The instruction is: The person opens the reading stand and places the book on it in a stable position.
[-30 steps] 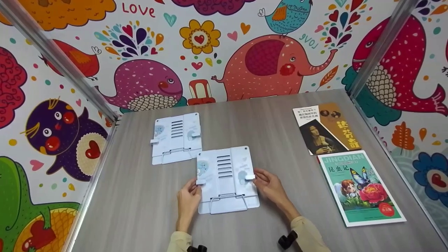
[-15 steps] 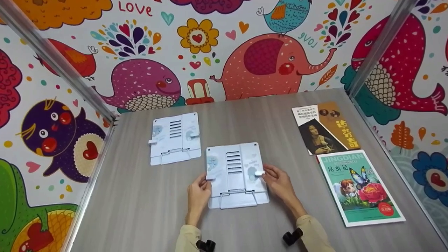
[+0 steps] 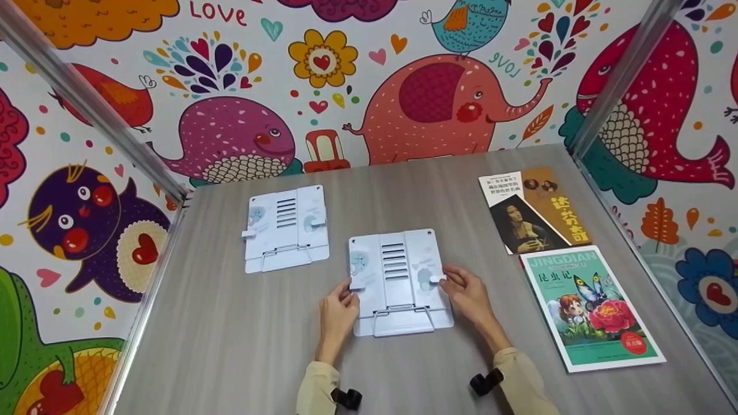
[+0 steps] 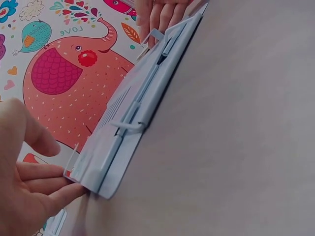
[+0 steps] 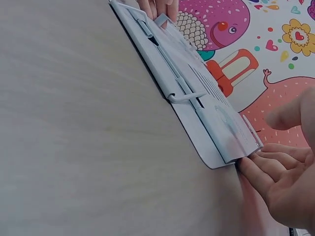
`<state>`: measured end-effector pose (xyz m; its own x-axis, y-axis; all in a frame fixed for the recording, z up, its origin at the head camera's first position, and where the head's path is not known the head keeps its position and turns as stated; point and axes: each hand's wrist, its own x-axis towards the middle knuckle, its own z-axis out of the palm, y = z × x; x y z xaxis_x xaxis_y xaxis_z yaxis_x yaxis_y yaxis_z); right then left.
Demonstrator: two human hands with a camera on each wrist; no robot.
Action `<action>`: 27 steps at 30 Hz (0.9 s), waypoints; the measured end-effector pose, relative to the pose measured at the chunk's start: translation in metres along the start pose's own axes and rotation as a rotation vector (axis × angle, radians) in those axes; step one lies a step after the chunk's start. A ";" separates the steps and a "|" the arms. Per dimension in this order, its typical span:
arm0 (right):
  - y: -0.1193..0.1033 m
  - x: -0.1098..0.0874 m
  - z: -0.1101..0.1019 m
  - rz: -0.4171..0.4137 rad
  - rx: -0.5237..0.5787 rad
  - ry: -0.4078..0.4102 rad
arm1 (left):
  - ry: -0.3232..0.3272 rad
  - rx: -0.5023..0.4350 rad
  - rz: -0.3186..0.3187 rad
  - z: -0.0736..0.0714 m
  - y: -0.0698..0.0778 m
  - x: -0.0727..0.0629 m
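Observation:
A white metal book stand (image 3: 398, 291), folded flat with slots down its middle and a wire support along its front, lies between both hands. My left hand (image 3: 338, 314) is at its left edge beside a small clip. At the opposite edge, by the other clip, is my right hand (image 3: 471, 294). In the left wrist view, the left fingers (image 4: 44, 184) reach the stand's edge fairly straight, with the thumb raised apart. The right wrist view has the right fingers (image 5: 268, 167) against the edge likewise, thumb off the stand. A second matching stand (image 3: 288, 237) lies farther back on the left.
Two books lie on the right of the grey wood-grain table (image 3: 230, 346): a brown and white one (image 3: 533, 210) behind a green one (image 3: 597, 311) with a butterfly cover. Cartoon-printed walls (image 3: 334, 127) with metal posts (image 3: 628, 75) enclose the table's back and sides.
Both hands have moved the near book stand to the right and slightly away from the body, opening a gap from the second stand. The second stand and the books stay in place.

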<state>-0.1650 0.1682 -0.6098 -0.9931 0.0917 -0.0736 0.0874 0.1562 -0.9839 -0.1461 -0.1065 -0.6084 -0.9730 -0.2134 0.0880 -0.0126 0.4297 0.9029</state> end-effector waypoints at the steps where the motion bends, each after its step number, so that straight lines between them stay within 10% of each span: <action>1: 0.000 0.000 -0.001 -0.003 -0.011 0.005 | 0.002 -0.001 0.003 0.001 0.001 0.000; 15: 0.001 0.007 -0.008 0.010 -0.068 0.073 | -0.011 -0.012 0.032 0.011 0.007 0.005; 27: -0.007 -0.013 0.001 -0.381 -0.443 0.263 | -0.029 -0.001 -0.044 0.009 -0.001 0.033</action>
<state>-0.1533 0.1644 -0.6018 -0.9132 0.1790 0.3660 -0.1878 0.6123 -0.7680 -0.1806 -0.1060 -0.6098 -0.9778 -0.2066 0.0357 -0.0557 0.4199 0.9059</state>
